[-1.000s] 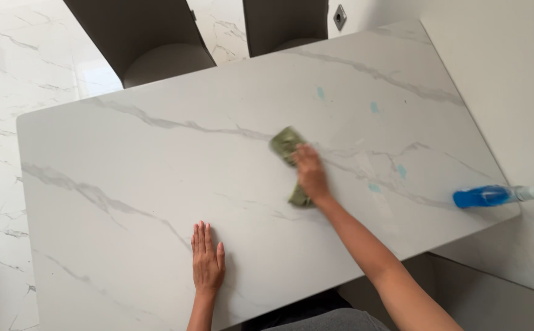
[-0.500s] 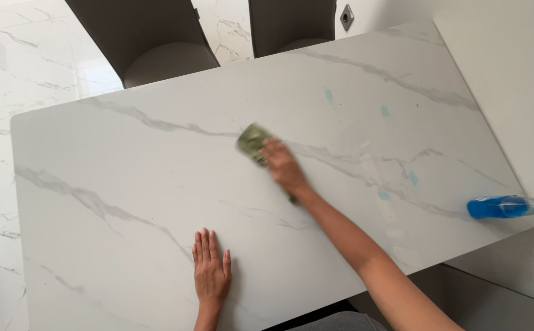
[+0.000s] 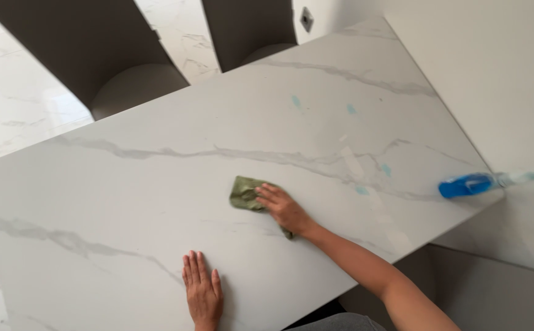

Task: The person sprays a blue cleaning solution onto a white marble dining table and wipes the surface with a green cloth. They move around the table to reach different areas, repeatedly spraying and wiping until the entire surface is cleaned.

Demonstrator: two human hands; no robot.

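White marble-look table (image 3: 126,184) fills most of the view, with two grey chairs (image 3: 95,55) tucked in at the far edge and a blue spray bottle (image 3: 472,184) lying over at the right end. Right hand (image 3: 285,208) presses flat on a crumpled green cloth (image 3: 245,193) mid-table, while the left hand (image 3: 202,293) rests palm-down, fingers together, near the front edge. A few pale blue smears (image 3: 296,101) sit farther right, nothing between them and the cloth.

Left hand (image 3: 202,293) flat, fingers together; right hand (image 3: 283,208) outstretched, palm down.
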